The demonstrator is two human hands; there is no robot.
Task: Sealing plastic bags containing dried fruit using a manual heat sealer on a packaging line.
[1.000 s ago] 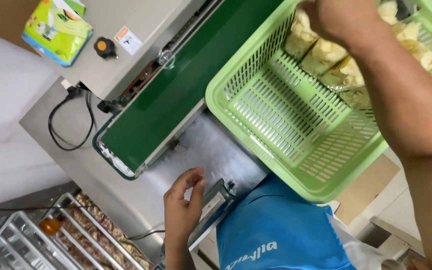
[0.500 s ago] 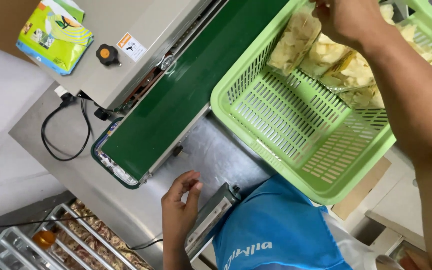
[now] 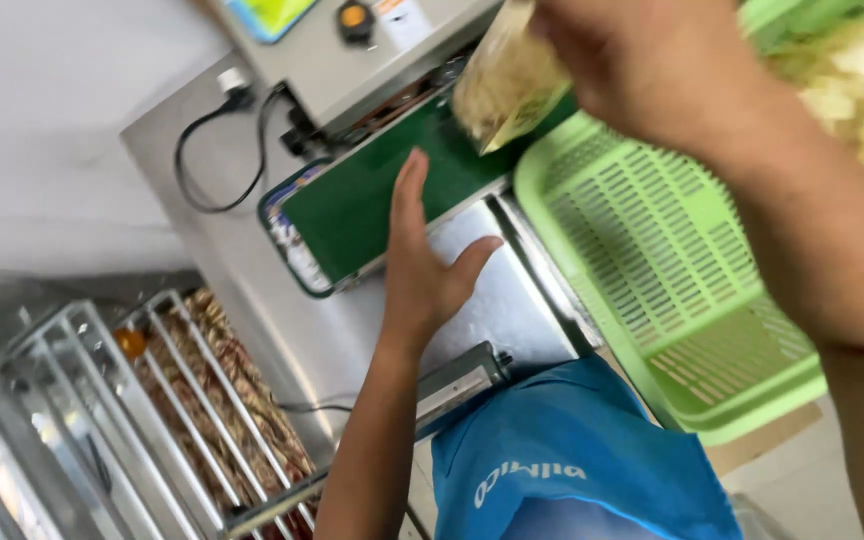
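Above the green belt (image 3: 372, 200), right hand (image 3: 642, 60) grips snack bag (image 3: 502, 85).

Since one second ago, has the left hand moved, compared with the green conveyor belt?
Yes. The left hand has gone from the metal table's near edge up to the green conveyor belt; its fingertips now lie over the belt's edge.

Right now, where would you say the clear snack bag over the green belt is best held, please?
Probably by its upper end, from above. The snack bag hangs tilted over the green belt, its filled bottom corner lowest, and the right hand already pinches it there. The left hand is open beside the belt.
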